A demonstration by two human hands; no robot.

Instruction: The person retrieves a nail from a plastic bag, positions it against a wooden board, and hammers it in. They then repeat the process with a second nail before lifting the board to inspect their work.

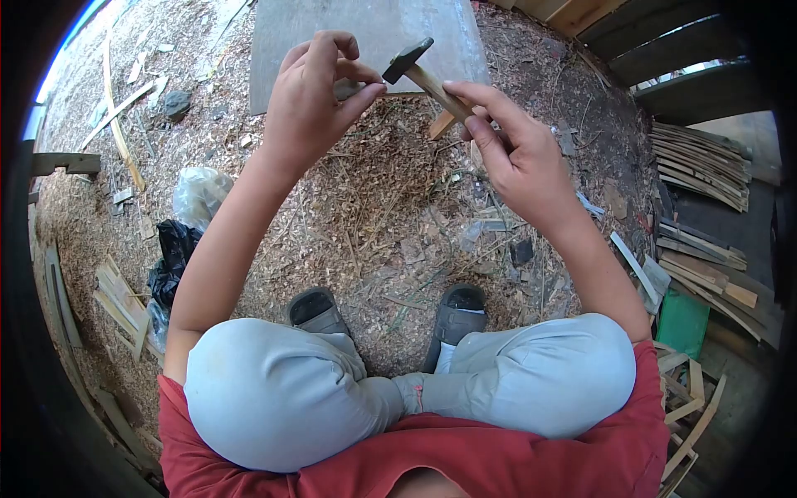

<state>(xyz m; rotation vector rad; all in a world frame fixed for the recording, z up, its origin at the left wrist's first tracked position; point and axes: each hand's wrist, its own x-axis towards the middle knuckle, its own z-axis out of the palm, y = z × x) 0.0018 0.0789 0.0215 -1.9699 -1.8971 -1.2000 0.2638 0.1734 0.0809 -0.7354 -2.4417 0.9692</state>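
My right hand [516, 153] grips a hammer by its wooden handle [442, 93], thumb and forefinger stretched along the wood. The dark metal hammer head [408, 60] points up and to the left. Just left of that head, my left hand [314, 95] is closed in a pinch, thumb against forefinger. Whatever sits between those fingertips is too small to make out. Both hands are raised over the near edge of a flat grey board [286, 41]. A short piece of wood [442, 126] shows below the hammer handle.
Wood shavings cover the ground around my sandals [320, 311]. On the left lie a clear plastic bag [202, 196], a black bag [173, 261] and wood strips [123, 303]. Stacked slats [701, 166] and a green object [683, 322] are on the right.
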